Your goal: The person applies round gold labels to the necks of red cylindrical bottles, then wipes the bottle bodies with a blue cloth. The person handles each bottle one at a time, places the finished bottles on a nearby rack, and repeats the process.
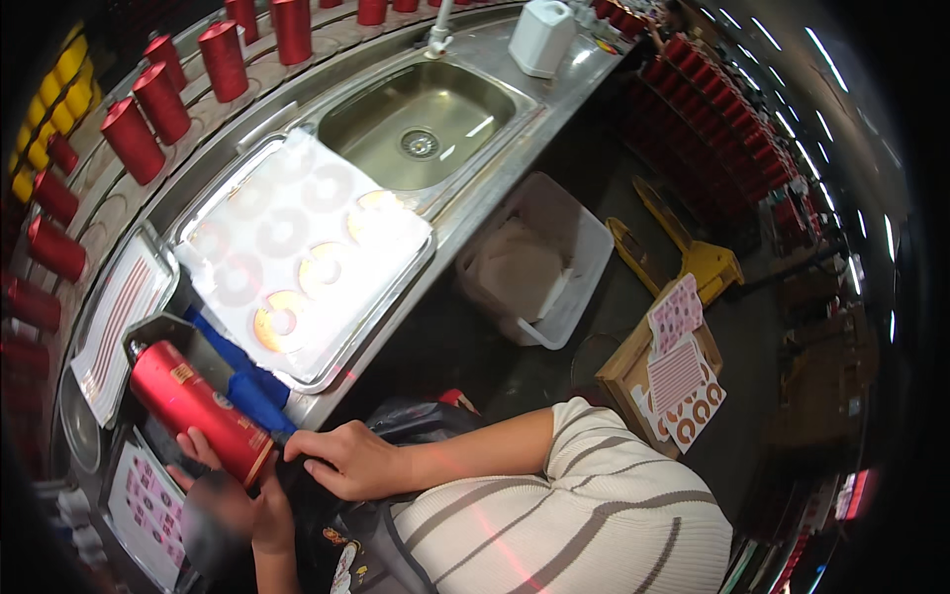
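Observation:
My left hand (269, 510) is closed round the lower part of a red cylindrical bottle (193, 406) with gold markings. The bottle lies tilted, its dark neck toward the upper left. Near the bottle's base, my right hand (346, 461) has its fingers curled; what they pinch, if anything, cannot be made out. A blue cloth-like piece (259, 398) runs from beside the bottle down to the right fingertips. Behind the bottle stands a metal container (148, 329), partly hidden by it. A dark blurred shape covers part of my left hand.
A metal tray (341, 371) bears a white sheet with ring prints, beside a steel sink (420, 109). Striped sheets (129, 327) and a pink-patterned sheet (148, 510) lie at left. Red bottles (132, 142) line a conveyor. A white bin (584, 238) and yellow pallet jack (708, 259) stand right.

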### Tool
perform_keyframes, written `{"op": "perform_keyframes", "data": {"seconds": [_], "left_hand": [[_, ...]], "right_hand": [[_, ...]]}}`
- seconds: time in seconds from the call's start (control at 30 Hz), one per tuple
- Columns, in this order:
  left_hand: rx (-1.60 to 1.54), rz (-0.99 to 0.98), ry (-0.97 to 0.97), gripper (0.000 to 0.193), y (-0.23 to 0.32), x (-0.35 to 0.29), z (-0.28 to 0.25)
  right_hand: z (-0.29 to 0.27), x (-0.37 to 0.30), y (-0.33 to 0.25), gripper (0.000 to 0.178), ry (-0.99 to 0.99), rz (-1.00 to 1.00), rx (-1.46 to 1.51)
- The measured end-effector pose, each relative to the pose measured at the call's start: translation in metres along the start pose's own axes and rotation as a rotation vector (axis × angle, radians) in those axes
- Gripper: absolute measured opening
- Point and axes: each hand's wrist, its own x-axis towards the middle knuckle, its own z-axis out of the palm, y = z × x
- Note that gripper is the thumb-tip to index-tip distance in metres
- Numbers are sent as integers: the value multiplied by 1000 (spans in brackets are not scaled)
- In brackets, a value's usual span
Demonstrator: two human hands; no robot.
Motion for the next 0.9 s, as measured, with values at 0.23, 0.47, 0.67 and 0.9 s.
{"op": "perform_keyframes", "data": {"seconds": [0.23, 0.47, 0.67, 0.9], "left_hand": [[-430, -233, 266, 43, -9, -34, 24], [-447, -408, 25, 46, -61, -74, 51], [-752, -470, 123, 40, -32, -53, 29], [-845, -517, 54, 42, -27, -52, 31]], "right_hand": [[8, -1, -5, 23, -4, 6, -76], [12, 3, 1, 26, 28, -58, -148], [18, 1, -7, 29, 45, -208, -198], [20, -1, -14, 28, 31, -445, -347]]}}
